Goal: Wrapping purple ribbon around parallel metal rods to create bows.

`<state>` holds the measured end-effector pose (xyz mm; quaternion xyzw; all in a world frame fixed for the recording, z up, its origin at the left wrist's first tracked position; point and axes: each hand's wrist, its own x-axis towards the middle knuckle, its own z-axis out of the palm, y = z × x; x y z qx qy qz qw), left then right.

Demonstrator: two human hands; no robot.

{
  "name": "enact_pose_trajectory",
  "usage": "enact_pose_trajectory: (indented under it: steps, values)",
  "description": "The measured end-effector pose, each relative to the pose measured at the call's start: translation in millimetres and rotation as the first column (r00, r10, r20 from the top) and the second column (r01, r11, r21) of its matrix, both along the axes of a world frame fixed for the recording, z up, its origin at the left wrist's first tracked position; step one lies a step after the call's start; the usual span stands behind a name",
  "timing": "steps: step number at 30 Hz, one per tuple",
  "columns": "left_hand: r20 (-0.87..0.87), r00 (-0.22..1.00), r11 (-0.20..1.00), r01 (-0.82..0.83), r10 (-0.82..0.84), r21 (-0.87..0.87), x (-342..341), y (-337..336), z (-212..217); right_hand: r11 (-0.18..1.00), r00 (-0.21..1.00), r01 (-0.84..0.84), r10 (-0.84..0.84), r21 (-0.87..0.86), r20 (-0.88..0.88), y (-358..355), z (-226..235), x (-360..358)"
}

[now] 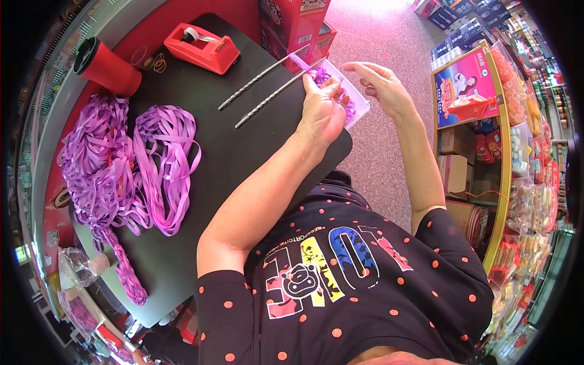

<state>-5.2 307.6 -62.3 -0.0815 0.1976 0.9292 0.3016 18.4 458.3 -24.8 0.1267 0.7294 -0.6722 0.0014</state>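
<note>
My left hand (pixel 323 111) is over the table's far right corner, fingers curled and thumb raised. What it holds, if anything, is hidden. My right hand (pixel 383 87) hovers to the right of it, fingers stretched out and nothing visible in them. Below the hands, a white box (pixel 359 115) holds small purple ribbon pieces (pixel 320 76). Two twisted metal rods (pixel 267 104) lie side by side on the table, their far ends near the box. A flat purple strip (pixel 298 61) lies by those ends, close to my left thumb.
On the dark table (pixel 225 164) lie a big heap of purple ribbon (pixel 100 164) and a looser bundle (pixel 164 164). Behind them stand a red tumbler (pixel 112 70) and a red tape dispenser (pixel 202 50). Red boxes (pixel 292 27) rise beyond; a goods shelf (pixel 468 164) is at right.
</note>
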Motion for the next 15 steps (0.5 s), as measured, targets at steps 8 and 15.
enact_pose_trajectory:
  steps: [8,15]
  values:
    - [-0.017,1.000,1.000,0.007,-0.007,0.013,-1,1,-4,0.984,0.981,-0.175,0.176,0.023,-0.084,3,-15,0]
    - [-0.030,1.000,1.000,0.004,-0.004,0.007,2,0,0,0.960,0.969,-0.200,0.223,0.194,-0.106,11,8,-21]
